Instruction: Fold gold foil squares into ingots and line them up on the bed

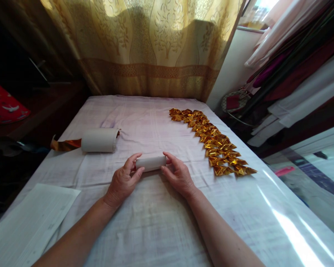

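Note:
Between both hands, a small white paper roll [150,163] lies crosswise just above or on the cloth. My left hand [125,173] grips its left end between thumb and fingers. At the opposite end, my right hand [178,171] pinches the roll in the same way. Beyond my left hand rests a wider white paper tube [98,140], with a strip of shiny copper-gold foil [67,145] sticking out of its left end. To the right, several folded gold foil pieces [215,141] lie in a slanting double row.
White sheets of paper [36,218] lie at the front left of the cloth-covered surface [144,118]. A gold curtain [156,48] hangs behind it. Clothes [303,74] hang at the right, and a red patterned item [7,104] stands at the left.

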Demonstrator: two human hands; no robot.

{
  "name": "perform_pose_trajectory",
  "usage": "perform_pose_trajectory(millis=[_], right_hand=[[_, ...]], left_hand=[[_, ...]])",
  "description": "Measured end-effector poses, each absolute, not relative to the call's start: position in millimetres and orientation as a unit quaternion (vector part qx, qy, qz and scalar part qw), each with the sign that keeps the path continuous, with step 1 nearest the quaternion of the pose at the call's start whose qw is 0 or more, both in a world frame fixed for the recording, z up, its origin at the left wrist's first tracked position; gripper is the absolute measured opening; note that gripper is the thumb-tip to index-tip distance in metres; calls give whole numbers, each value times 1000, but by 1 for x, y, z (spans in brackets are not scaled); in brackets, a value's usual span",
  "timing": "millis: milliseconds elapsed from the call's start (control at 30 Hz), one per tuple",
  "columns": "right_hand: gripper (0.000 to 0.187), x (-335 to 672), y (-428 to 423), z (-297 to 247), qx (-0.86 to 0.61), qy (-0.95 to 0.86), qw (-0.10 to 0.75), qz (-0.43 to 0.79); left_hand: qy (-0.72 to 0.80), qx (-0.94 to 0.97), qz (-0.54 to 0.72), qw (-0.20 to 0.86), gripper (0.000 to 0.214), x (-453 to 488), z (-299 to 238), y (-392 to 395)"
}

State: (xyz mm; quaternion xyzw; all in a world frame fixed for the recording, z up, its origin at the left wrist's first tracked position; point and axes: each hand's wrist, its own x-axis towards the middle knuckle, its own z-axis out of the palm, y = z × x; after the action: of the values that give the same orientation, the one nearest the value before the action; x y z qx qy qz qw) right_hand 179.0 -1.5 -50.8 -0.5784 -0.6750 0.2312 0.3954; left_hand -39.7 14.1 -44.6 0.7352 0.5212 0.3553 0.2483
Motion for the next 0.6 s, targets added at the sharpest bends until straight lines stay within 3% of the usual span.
perform_pose_trajectory(millis=[200, 333, 433, 600], right_hand=[[52, 173, -4, -40, -551, -620, 467, 305], [53, 172, 0, -44, -567, -594, 467, 329], [49, 175, 1, -52, -601, -604, 448, 271], [46, 178, 3, -60, -628, -631, 408, 202]], left_hand=[[494, 658, 404, 400, 62, -35, -44, 15], [502, 645, 398, 418, 64, -34, -51, 18], [530, 670, 383, 351, 58, -36, -53, 18], [461, 798, 369, 123, 32, -37, -46, 12]])
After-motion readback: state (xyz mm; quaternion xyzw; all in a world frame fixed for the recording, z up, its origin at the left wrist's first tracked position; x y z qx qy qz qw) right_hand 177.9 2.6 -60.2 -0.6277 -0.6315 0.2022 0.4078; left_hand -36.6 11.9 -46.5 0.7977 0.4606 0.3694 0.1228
